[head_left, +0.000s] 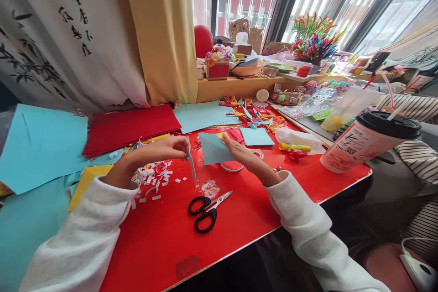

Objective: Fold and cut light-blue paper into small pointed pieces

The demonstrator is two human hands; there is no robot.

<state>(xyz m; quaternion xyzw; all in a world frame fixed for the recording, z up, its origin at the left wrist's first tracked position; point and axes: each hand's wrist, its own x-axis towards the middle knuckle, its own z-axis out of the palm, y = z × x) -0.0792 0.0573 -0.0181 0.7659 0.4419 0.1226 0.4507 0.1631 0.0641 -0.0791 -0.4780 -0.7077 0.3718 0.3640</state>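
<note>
Head camera view: nearest me, black-handled scissors [207, 212] lie on the red worktop [147, 242], blades pointing away to the right. Just beyond them sits a small clump of white shavings [210, 188], with more white paper clippings [153, 178] scattered farther left.

Above these, my left grip [173, 148] is pinched narrow, thumb against fingers, on a light-blue paper piece [192, 169] seen nearly edge-on and hanging down. That wrist bends inward, palm turned down. My right grip [239, 153] has its fingers straight and together, lying against the right edge of a blue square sheet [212, 149]; the thumb is hidden, so I cannot tell how tightly it closes. That forearm slants in from the lower right. Between my hands, the sheet stands nearer the right one, partly covering a round white-rimmed object [232, 166].

Farther on, a yellow glue stick [294, 148] lies left of a lidded drink cup [362, 143], and a stack of light-blue squares [256, 137] rests beyond my right fingers. Dark-red paper [133, 125] lies beyond my left wrist. On the windowsill stand a red balloon [203, 41] and colourful pipe cleaners [313, 39].
</note>
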